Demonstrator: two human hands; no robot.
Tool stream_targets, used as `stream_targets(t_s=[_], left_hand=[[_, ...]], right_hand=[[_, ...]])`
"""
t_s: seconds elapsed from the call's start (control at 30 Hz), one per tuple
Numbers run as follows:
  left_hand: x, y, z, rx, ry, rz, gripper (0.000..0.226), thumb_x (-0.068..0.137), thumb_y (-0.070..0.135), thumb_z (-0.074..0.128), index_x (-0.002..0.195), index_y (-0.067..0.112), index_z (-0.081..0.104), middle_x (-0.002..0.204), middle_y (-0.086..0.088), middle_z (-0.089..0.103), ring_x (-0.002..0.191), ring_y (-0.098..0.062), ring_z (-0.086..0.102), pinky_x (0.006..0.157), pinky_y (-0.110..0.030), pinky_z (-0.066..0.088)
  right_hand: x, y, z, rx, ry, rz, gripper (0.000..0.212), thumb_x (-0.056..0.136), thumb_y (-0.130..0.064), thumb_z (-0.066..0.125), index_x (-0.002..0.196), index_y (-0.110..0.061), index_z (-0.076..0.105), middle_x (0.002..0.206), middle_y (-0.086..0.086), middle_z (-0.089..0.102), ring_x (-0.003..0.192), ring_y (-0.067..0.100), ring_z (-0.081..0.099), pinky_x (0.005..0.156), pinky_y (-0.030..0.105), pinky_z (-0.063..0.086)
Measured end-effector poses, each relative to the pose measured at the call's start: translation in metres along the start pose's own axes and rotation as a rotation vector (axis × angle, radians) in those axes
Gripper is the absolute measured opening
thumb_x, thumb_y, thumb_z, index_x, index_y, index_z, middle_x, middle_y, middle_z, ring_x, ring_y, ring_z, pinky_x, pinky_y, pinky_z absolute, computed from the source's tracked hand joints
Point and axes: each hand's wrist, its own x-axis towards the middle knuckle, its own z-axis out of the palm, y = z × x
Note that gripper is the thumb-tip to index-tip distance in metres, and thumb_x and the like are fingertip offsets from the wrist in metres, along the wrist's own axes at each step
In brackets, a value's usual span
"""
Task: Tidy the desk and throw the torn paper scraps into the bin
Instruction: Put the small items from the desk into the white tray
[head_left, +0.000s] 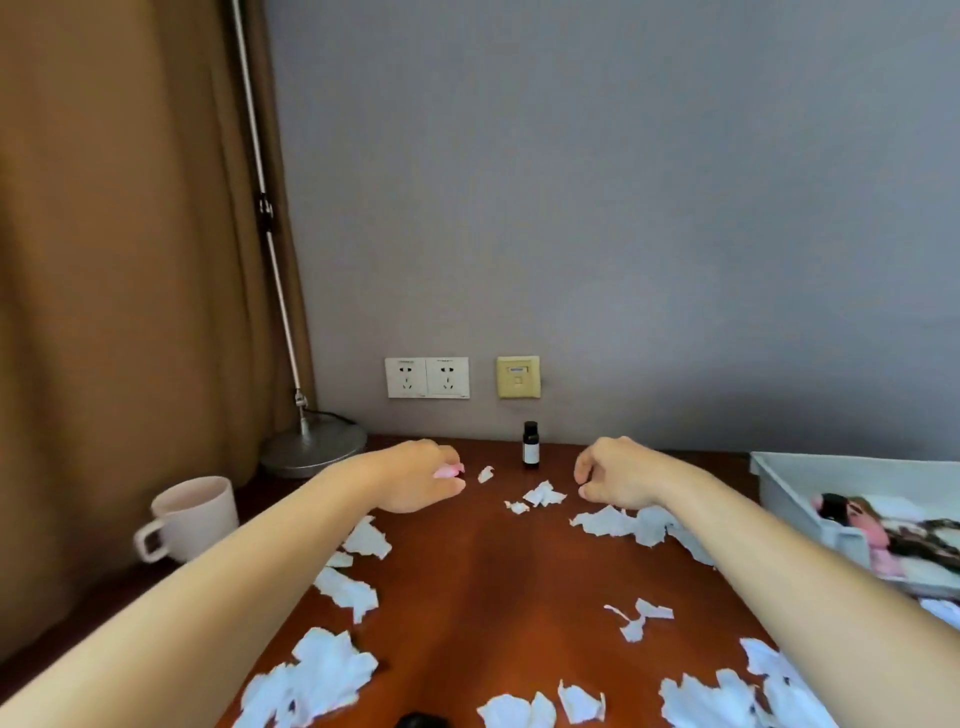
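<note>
Several torn white paper scraps lie scattered over the dark wooden desk (467, 582). A large scrap pile (317, 675) lies near the front left, and another scrap pile (717, 696) lies front right. Small scraps (543, 493) sit between my hands at the far end. My left hand (415, 475) hovers over the far left of the desk, fingers curled with nothing visible in them. Opposite it, my right hand (618, 473) is loosely curled above a torn piece (618, 522), with nothing seen in its grip. No bin is in view.
A small dark bottle (530, 443) stands at the wall between my hands. A white mug (189, 517) sits at the left edge, near a lamp base (311, 447). A pale tray (810, 483) with magazines fills the right side. A dark object (421, 721) peeks in at the bottom.
</note>
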Motion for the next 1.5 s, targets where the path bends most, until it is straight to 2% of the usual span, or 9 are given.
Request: stream_targets(t_s=[0.2,0.43,0.7,0.9,1.0,1.1,1.17,1.33,1.5], left_hand=[[0.005,-0.058,0.037,-0.004,0.004,-0.175,0.059,0.098,0.041,0.041,0.149,0.02,0.022,0.157,-0.004,0.022,0.142,-0.025,0.027,0.115,-0.042,0.028],[0.035,-0.089,0.074,0.045,-0.053,-0.236,0.064,0.098,0.047,0.034,0.152,0.02,0.012,0.161,-0.003,0.01,0.148,-0.024,0.012,0.119,-0.042,0.017],[0.099,-0.103,0.078,0.06,-0.036,-0.202,0.064,0.099,0.046,0.031,0.152,0.017,0.011,0.161,-0.005,0.007,0.148,-0.023,0.007,0.119,-0.042,0.011],[0.157,-0.111,0.082,0.056,-0.016,-0.189,0.068,0.098,0.044,0.036,0.152,0.016,0.007,0.161,-0.004,0.007,0.148,-0.023,0.009,0.118,-0.042,0.013],[0.179,-0.112,0.084,0.065,-0.009,-0.17,0.068,0.098,0.042,0.038,0.152,0.015,0.006,0.161,-0.004,0.007,0.148,-0.022,0.009,0.118,-0.042,0.014],[0.197,-0.11,0.084,0.039,0.018,-0.144,0.059,0.1,0.039,0.035,0.15,0.014,0.017,0.158,-0.004,0.019,0.146,-0.023,0.019,0.115,-0.041,0.019],[0.208,-0.109,0.084,0.01,0.018,-0.144,0.052,0.1,0.037,0.033,0.146,0.015,0.027,0.153,-0.007,0.031,0.141,-0.026,0.029,0.112,-0.041,0.025],[0.218,-0.108,0.083,0.027,0.037,-0.169,0.041,0.096,0.035,0.043,0.131,0.015,0.046,0.134,-0.009,0.052,0.123,-0.029,0.049,0.102,-0.039,0.037],[0.211,-0.105,0.085,-0.01,0.085,-0.22,0.053,0.086,0.047,0.055,0.128,0.014,0.05,0.129,-0.008,0.055,0.119,-0.028,0.051,0.096,-0.036,0.04]], right_hand=[[0.045,-0.014,0.037,0.043,-0.003,0.023,0.045,0.092,-0.023,0.053,0.136,-0.018,0.044,0.133,0.009,0.051,0.115,0.025,0.055,0.096,0.033,0.046],[0.095,-0.012,0.066,-0.014,0.0,0.092,0.062,0.093,-0.025,0.052,0.148,-0.017,0.023,0.146,0.016,0.03,0.13,0.033,0.041,0.103,0.036,0.04],[0.159,-0.001,0.075,-0.187,0.222,0.077,0.065,0.093,-0.024,0.052,0.148,-0.022,0.019,0.154,0.012,0.016,0.137,0.035,0.026,0.107,0.043,0.035],[0.204,0.007,0.076,-0.179,0.234,0.043,0.061,0.094,-0.016,0.049,0.148,-0.02,0.021,0.155,0.009,0.018,0.138,0.033,0.027,0.107,0.042,0.038],[0.221,0.008,0.077,-0.142,0.218,0.012,0.055,0.096,-0.014,0.047,0.147,-0.018,0.026,0.152,0.01,0.026,0.132,0.032,0.037,0.103,0.041,0.043],[0.233,0.01,0.078,-0.122,0.247,-0.013,0.044,0.096,-0.009,0.046,0.139,-0.015,0.041,0.137,0.011,0.046,0.118,0.032,0.052,0.095,0.039,0.049],[0.236,0.012,0.077,-0.126,0.272,-0.026,0.037,0.095,-0.008,0.047,0.132,-0.012,0.05,0.128,0.012,0.053,0.114,0.032,0.055,0.092,0.04,0.05],[0.236,0.012,0.069,-0.122,0.238,-0.041,0.028,0.095,-0.009,0.049,0.121,-0.006,0.057,0.122,0.015,0.057,0.11,0.032,0.056,0.09,0.038,0.051],[0.231,0.004,0.065,-0.169,0.197,-0.038,0.017,0.094,-0.008,0.049,0.106,-0.003,0.06,0.114,0.016,0.057,0.103,0.032,0.057,0.082,0.036,0.049]])
